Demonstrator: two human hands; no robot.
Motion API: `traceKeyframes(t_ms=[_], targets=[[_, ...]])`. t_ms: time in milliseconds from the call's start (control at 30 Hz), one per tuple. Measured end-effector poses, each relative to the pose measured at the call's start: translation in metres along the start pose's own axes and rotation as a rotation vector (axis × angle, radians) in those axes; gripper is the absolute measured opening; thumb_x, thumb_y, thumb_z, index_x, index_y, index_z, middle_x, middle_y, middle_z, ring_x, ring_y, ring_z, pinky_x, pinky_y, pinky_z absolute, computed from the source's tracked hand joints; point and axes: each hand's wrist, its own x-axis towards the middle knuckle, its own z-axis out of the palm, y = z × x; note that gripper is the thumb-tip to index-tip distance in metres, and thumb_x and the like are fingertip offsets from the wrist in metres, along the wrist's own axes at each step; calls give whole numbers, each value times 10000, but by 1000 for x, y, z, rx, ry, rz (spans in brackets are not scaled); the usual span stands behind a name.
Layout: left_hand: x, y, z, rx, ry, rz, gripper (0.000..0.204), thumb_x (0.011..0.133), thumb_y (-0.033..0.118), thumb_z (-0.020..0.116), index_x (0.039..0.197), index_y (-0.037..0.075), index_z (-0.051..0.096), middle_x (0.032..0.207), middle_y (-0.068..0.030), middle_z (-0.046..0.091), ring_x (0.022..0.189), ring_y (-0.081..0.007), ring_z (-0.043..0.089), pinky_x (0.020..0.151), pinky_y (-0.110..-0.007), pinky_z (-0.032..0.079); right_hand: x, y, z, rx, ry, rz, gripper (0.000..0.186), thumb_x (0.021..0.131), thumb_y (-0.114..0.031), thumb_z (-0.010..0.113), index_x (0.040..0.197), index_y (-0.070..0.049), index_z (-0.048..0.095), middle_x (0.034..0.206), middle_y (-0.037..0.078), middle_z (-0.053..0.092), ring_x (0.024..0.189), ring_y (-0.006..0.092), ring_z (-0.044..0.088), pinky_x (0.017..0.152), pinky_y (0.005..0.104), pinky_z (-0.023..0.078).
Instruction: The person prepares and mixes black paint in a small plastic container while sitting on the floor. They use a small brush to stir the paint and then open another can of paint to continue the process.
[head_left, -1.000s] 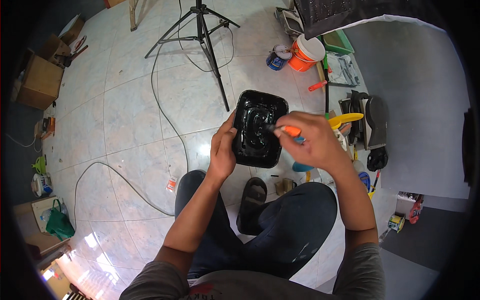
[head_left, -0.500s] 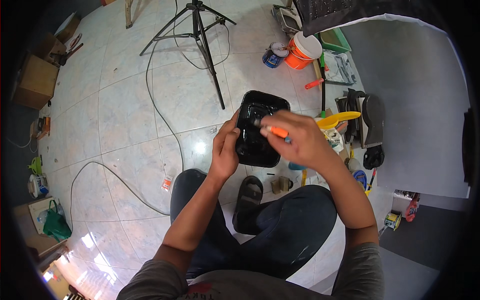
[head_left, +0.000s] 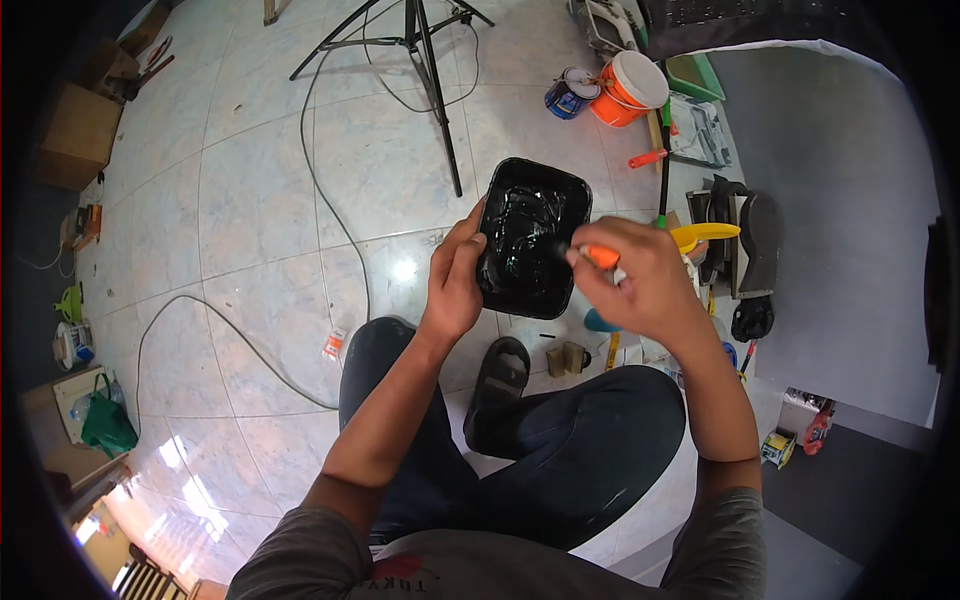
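Observation:
A black rectangular plastic tray (head_left: pixel 497 306) is held up over the floor, with glossy wet black liquid spread inside. My left hand (head_left: pixel 457 280) grips its left side, thumb over the rim and the other fingers mostly hidden behind. In my right hand (head_left: pixel 645 278), closed at the tray's right edge, is a small paintbrush with an orange handle (head_left: pixel 602 257). Its dark tip points left over the tray's right part; whether it touches the liquid I cannot tell.
A black tripod (head_left: pixel 437 100) stands ahead, a cable (head_left: pixel 335 220) running across the tiles. To the right are a dark paint can (head_left: pixel 572 95), an orange bucket (head_left: pixel 632 90), a yellow scraper-like tool (head_left: pixel 708 234) and a grey panel (head_left: pixel 840 220). Small blocks (head_left: pixel 568 359) lie near my sandal (head_left: pixel 500 377).
My right hand and the paintbrush have moved right, from over the tray's middle to its right edge, uncovering more of the wet inside. The view has shifted slightly.

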Motion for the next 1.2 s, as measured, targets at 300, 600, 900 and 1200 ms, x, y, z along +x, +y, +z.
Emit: traceKeyframes(t_ms=[300, 600, 900, 1200], targets=[[8, -3, -8, -62, -6, -20, 566, 1070, 134, 402, 1566, -124, 495, 1521, -215, 624, 1410, -249, 563, 1223, -333, 373, -1, 4, 15, 136, -45, 23, 167, 908, -83, 790, 1056, -17, 752, 907, 147, 749, 706, 328, 717, 625, 389, 566], [10, -1, 3, -58, -81, -25, 580, 1066, 144, 399, 1569, -134, 481, 1517, -219, 626, 1410, -249, 564, 1229, -337, 368, -3, 8, 13, 151, -43, -33, 151, 897, -70, 795, 1021, -9, 735, 853, 143, 713, 672, 289, 706, 582, 361, 525], [16, 6, 11, -62, -110, -19, 581, 1068, 146, 397, 1575, -127, 480, 1506, -211, 637, 1405, -247, 572, 1230, -337, 366, 2, 4, 21, 211, -40, -32, 185, 850, 26, 794, 1024, 0, 739, 880, 137, 740, 722, 295, 719, 673, 353, 557], [20, -3, 9, -23, -110, -66, 580, 1070, 136, 397, 1587, -116, 471, 1522, -211, 623, 1412, -247, 564, 1225, -327, 367, 6, 21, 13, 146, 83, 13, 157, 860, 0, 798, 1000, 16, 728, 882, 141, 745, 754, 288, 746, 718, 347, 571]])
